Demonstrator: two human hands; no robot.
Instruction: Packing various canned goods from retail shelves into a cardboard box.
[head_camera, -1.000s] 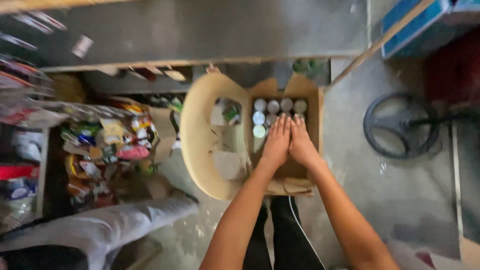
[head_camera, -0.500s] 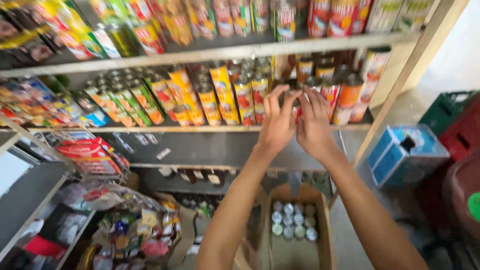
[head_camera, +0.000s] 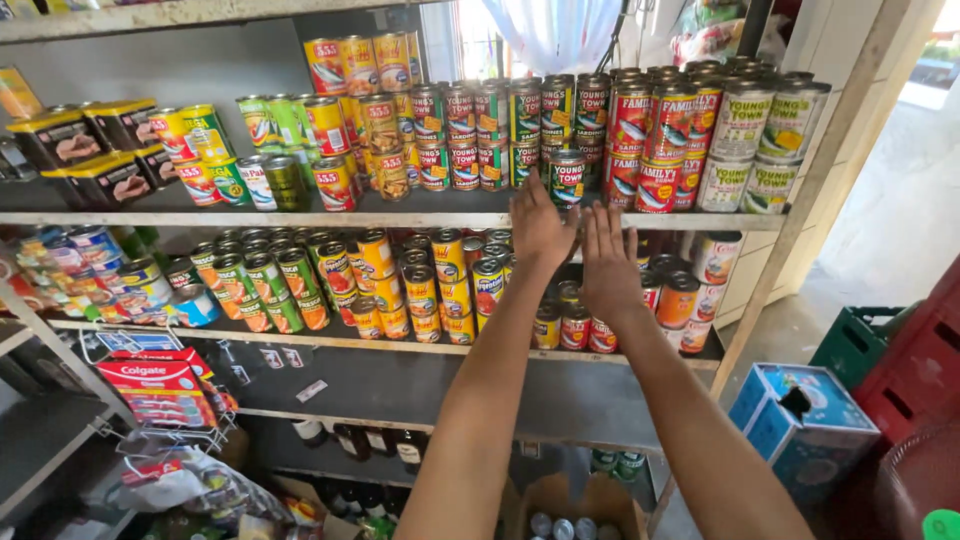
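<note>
Up at twelve o'clock from the left hand (head_camera: 540, 228), a small green-labelled steel can (head_camera: 567, 178) stands on the grey shelf edge (head_camera: 300, 218), both hands' fingers spread and empty, right hand (head_camera: 610, 262) lower; rigid, weighty, slick-sided, best gripped around its middle.

Left hand (head_camera: 540, 225) covers lower part of green-labelled can (head_camera: 567, 178); grip unclear. Cardboard box (head_camera: 575, 500) cut off by bottom edge. Bottles (head_camera: 375, 440) in shadow under lowest shelf.
</note>
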